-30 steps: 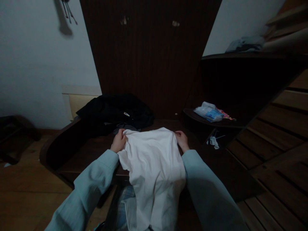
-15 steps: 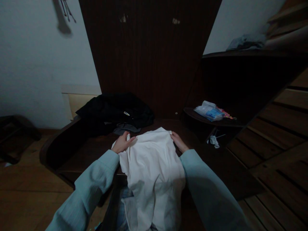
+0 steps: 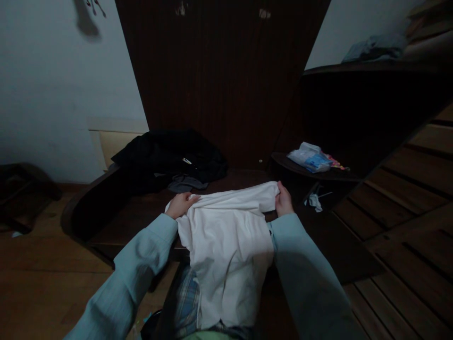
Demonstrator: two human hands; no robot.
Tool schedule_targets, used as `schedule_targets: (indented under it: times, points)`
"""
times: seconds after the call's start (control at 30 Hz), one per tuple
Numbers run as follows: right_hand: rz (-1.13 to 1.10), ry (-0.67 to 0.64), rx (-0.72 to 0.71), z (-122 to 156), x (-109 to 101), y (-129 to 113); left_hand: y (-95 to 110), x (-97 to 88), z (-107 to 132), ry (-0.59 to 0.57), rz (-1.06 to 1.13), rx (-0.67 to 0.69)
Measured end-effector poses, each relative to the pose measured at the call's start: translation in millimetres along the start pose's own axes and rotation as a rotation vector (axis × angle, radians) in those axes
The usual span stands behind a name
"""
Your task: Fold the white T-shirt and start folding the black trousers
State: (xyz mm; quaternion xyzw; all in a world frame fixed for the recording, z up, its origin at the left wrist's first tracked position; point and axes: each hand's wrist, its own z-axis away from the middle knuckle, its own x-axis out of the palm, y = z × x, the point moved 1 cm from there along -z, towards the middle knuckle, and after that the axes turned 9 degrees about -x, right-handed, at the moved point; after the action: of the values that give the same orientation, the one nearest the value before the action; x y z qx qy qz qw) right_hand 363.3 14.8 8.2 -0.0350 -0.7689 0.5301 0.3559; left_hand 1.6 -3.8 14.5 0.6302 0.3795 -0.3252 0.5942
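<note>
A white cloth garment (image 3: 230,236), perhaps a shirt, hangs from the dark wooden bench (image 3: 116,222) toward my lap, its top edge stretched between my hands. My left hand (image 3: 181,205) pinches the upper left corner, thumb on top. At the upper right end, my right hand (image 3: 283,200) grips the cloth, fingers partly hidden behind it. Below the garment, blue plaid cloth (image 3: 187,293) shows near my lap.
A heap of black clothing (image 3: 170,158) lies at the bench's back left, with a grey cloth (image 3: 187,183) at its front. To the right, a plastic packet (image 3: 311,159) sits on a small corner shelf (image 3: 283,163). Slatted wood (image 3: 410,189) runs down the right side.
My right hand has moved right, pulling the garment's upper right end outward, so the top edge is wider. The lower edge has risen slightly. My left hand stays nearly in place.
</note>
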Motion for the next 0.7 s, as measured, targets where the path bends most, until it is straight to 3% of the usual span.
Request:
schedule_targets:
  times: [0.13,0.2,0.33,0.43,0.5,0.6,0.7]
  points:
    - [0.260,-0.086,0.042,10,5,7,1,-1.4,3,-0.055,0.020,0.014]
    - [0.367,-0.072,0.048,12,5,11,-1,-3.9,4,-0.013,0.023,0.028]
    - [0.431,0.061,-0.102,7,-7,11,-10,-12.5,1,0.281,0.197,-0.085]
    - [0.538,0.043,-0.159,4,-17,9,-19,-15.2,-4,0.459,0.423,-0.181]
    - [0.642,-0.065,-0.122,8,-17,9,-24,-13.1,-7,0.449,0.523,-0.225]
    - [0.719,-0.233,-0.071,21,-4,13,-25,-7.8,-10,0.328,0.522,-0.244]
    - [0.552,-0.365,0.073,40,18,22,-21,-5.7,-9,0.209,0.345,-0.227]
